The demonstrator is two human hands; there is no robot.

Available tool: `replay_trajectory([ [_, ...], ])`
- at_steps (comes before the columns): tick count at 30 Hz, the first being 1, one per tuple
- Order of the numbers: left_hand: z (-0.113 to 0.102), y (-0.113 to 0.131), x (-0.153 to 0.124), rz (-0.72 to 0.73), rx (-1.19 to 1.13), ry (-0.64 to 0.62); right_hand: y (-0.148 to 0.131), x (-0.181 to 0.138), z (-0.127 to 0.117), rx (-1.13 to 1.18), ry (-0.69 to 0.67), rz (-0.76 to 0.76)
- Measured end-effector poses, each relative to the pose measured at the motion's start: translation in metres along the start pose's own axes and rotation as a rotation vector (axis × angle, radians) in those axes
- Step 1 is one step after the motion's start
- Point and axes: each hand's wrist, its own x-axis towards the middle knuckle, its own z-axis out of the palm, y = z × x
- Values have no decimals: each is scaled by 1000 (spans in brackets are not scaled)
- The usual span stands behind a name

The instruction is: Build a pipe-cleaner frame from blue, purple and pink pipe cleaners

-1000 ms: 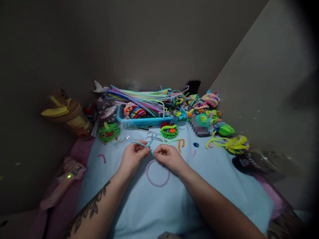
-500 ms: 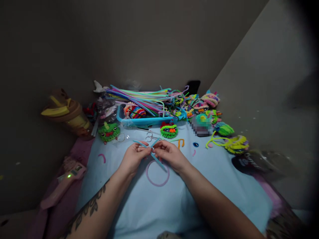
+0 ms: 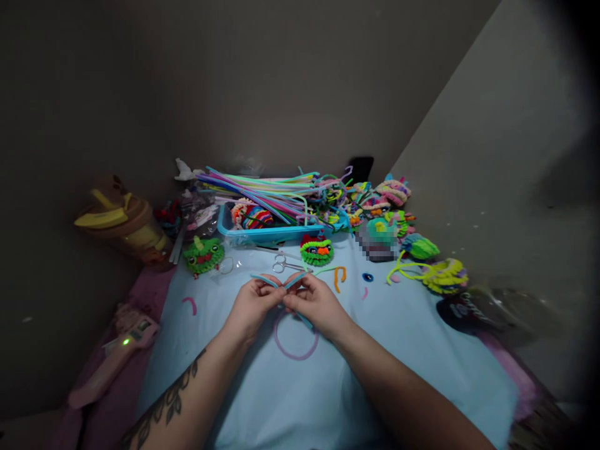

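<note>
Between my two hands is a blue pipe cleaner (image 3: pixel 296 280), its pieces crossing where my fingertips meet. My left hand (image 3: pixel 259 301) pinches it at the crossing, with one end sticking out to the upper left. Pressed close beside it, my right hand (image 3: pixel 315 300) pinches it too, and another end pokes out below the fingers. The crossing itself is partly hidden by my thumbs. Just under my hands lies a lilac pipe-cleaner ring (image 3: pixel 296 358) on the light blue cloth. Scissors (image 3: pixel 284 264) rest beyond my fingertips, near a green and red fuzzy figure (image 3: pixel 317 251).
Behind stands a blue tray (image 3: pixel 267 235) heaped with pipe cleaners (image 3: pixel 262 184). A green fuzzy figure (image 3: pixel 204 255) sits left, a tumbler (image 3: pixel 134 222) farther left. Several fuzzy pieces (image 3: pixel 443 275) and a clear cup (image 3: pixel 487 312) lie right. A pink device (image 3: pixel 117 359) is at the left edge.
My hands have drawn closer together around the crossing, and the blue pipe cleaner has shifted, with its right upper end now angled lower and further right. The view has tilted slightly.
</note>
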Motion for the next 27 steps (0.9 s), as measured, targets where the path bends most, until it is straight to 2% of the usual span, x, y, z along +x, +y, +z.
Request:
replay_trajectory([
  [6,-4,2,-1,-88,-25,-113,-4,0,1,-45,-8,-13],
  [12,-4,1,-1,-26,88,-27,-4,0,-1,-86,29,-14],
  [15,-3,2,-2,-21,87,-6,-4,0,-1,-117,66,46],
  [20,-3,3,-4,-21,46,-44,-5,0,-1,-178,100,107],
  [27,-1,4,-5,-49,107,-47,0,3,-3,-63,82,89],
])
